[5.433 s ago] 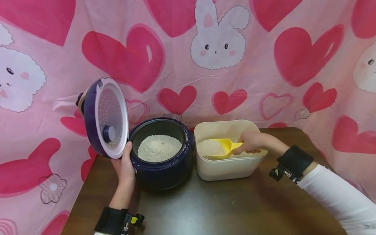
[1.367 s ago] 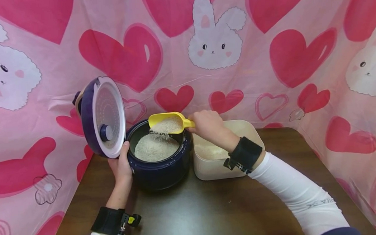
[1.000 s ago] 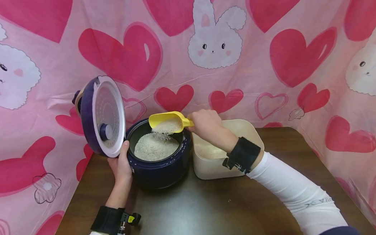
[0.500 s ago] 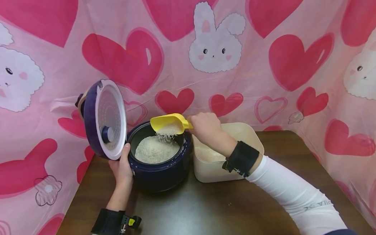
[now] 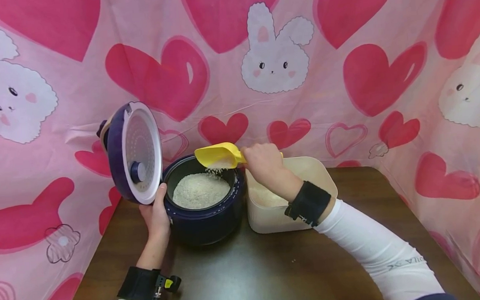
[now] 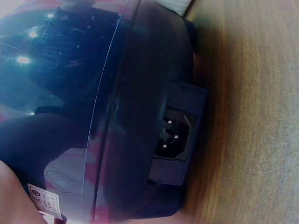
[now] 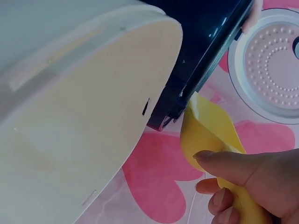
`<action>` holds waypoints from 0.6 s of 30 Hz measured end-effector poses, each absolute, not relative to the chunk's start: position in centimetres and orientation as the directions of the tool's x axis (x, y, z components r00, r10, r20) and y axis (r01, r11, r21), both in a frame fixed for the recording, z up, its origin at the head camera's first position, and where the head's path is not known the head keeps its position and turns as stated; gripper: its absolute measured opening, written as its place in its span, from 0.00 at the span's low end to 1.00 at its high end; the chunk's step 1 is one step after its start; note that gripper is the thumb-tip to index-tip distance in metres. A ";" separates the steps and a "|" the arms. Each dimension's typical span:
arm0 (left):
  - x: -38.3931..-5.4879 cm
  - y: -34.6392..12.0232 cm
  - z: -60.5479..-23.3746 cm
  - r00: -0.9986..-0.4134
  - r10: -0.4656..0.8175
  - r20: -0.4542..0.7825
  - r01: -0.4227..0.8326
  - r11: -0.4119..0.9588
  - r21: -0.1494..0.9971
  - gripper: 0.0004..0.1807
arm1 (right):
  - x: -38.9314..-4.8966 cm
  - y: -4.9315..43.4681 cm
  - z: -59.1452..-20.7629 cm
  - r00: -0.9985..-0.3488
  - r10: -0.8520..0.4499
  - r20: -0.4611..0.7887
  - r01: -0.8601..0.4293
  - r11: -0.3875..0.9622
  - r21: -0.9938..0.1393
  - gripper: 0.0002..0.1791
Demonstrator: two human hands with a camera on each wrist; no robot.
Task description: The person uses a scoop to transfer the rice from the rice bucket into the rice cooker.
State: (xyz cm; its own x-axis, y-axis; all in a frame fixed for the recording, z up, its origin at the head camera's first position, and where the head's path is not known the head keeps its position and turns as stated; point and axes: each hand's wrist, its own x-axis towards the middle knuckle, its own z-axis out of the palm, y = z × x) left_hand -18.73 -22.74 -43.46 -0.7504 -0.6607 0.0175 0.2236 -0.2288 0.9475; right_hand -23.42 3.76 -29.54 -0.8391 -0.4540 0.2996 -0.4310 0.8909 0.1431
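In the head view, my right hand [image 5: 263, 164] grips a yellow scoop [image 5: 219, 155] by its handle, tilted over a dark blue rice cooker [image 5: 207, 225]. Grains fall from the scoop's lower edge onto the white rice [image 5: 199, 191] in the pot. My left hand [image 5: 156, 214] holds the bottom edge of the raised rice cooker lid [image 5: 140, 142], thumb on its rim and fingers hidden behind. The right wrist view shows the thumb and curled fingers round the scoop [image 7: 210, 126]. In the left wrist view, only a bit of hand [image 6: 16, 200] appears beside the cooker's side.
A cream bin [image 5: 293, 218] with some rice inside stands right of the cooker, partly under my right forearm. A power socket [image 6: 173, 135] sits low on the cooker's side. Behind the brown table [image 5: 248, 278] hangs a pink cloth with hearts and rabbits.
My right hand has carried the scoop from the bin to over the cooker and tipped it further. The rice in the scoop has dwindled as it pours. My left hand stays at the lid.
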 end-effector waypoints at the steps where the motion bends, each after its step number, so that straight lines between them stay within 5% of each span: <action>1: -18.7 -22.7 -43.5 -0.750 -0.661 0.019 0.225 -0.228 0.947 0.27 | -23.4 3.8 -29.6 -0.835 -0.456 0.307 -0.433 0.890 0.143 0.17; 18: -18.9 -22.8 -43.6 -0.747 -0.664 0.023 0.228 -0.225 0.947 0.28 | -23.1 3.7 -30.0 -0.783 -0.494 0.378 -0.448 0.870 0.208 0.15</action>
